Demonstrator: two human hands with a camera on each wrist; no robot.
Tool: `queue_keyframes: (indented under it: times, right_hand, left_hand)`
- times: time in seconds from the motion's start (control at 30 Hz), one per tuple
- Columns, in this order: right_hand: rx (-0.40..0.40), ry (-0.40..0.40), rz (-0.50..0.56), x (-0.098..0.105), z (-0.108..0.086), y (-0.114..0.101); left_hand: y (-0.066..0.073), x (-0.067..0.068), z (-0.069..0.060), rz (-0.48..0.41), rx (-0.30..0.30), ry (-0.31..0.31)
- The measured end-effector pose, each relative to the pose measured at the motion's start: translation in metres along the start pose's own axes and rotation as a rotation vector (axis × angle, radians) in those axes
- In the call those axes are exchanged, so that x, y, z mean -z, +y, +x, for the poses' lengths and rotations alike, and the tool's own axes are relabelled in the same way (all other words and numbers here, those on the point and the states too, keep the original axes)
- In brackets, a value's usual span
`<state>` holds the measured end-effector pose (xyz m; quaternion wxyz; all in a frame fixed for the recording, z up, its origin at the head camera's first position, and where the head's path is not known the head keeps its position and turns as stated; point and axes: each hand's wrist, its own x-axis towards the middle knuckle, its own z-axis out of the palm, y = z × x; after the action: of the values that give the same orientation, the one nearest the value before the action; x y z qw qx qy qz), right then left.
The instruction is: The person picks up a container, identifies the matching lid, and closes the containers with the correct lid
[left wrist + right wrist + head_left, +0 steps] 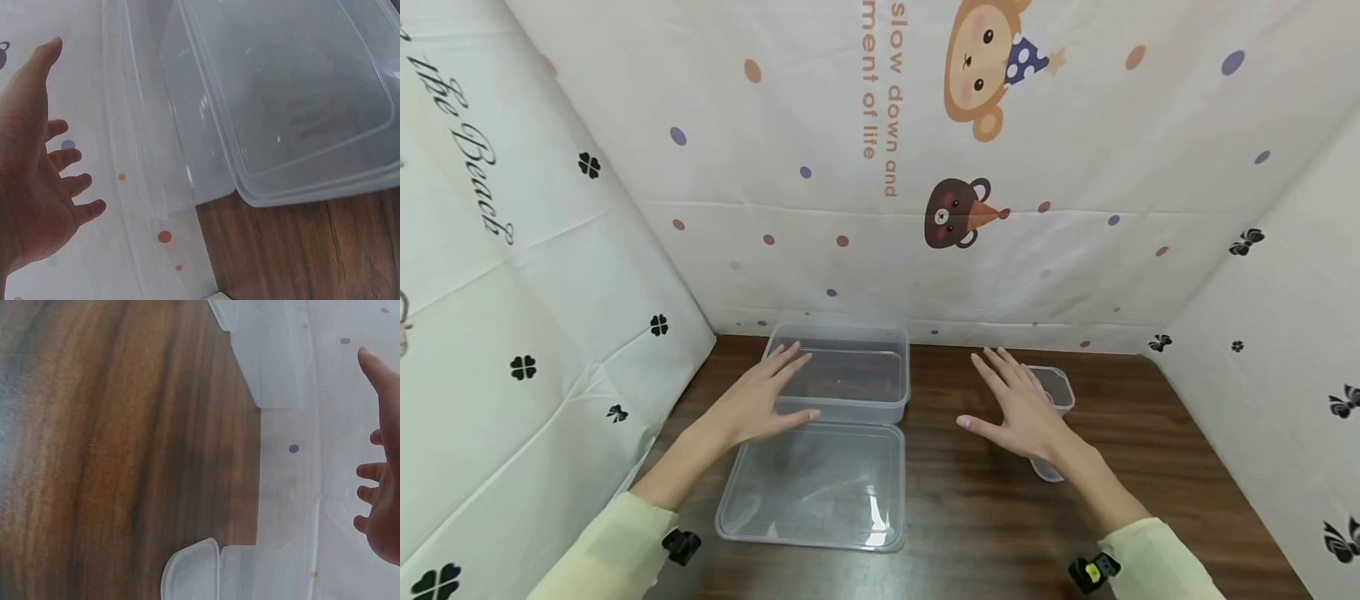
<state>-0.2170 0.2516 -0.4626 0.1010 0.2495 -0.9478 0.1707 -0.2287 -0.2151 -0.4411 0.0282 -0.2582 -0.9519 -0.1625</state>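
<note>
Partly behind left fingers point(795, 368), clear box point(865, 412), right fingers point(988, 374) well apart

On the brown, dark-streaked table point(962, 525), the large box point(865, 383) near the back left corner, the lid point(812, 492) before it and the small box point(1057, 385) toward the right edge are clear and colourless. Past the back edge, a white back sheet point(880, 267) bears orange, red and purple dots point(752, 71); black clovers point(589, 165) and bows point(1246, 242) pattern the white side sheets point(565, 275), and both sleeves point(606, 546) are pale yellow-green
</note>
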Motion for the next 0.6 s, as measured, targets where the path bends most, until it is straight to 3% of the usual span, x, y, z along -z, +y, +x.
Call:
queue_keyframes:
  times: [0.6]
  right_hand:
    - [0.082, -0.025, 0.007, -0.017, -0.010, -0.018]
  left_hand:
    - [-0.019, 0.001, -0.031, -0.007, -0.018, 0.043]
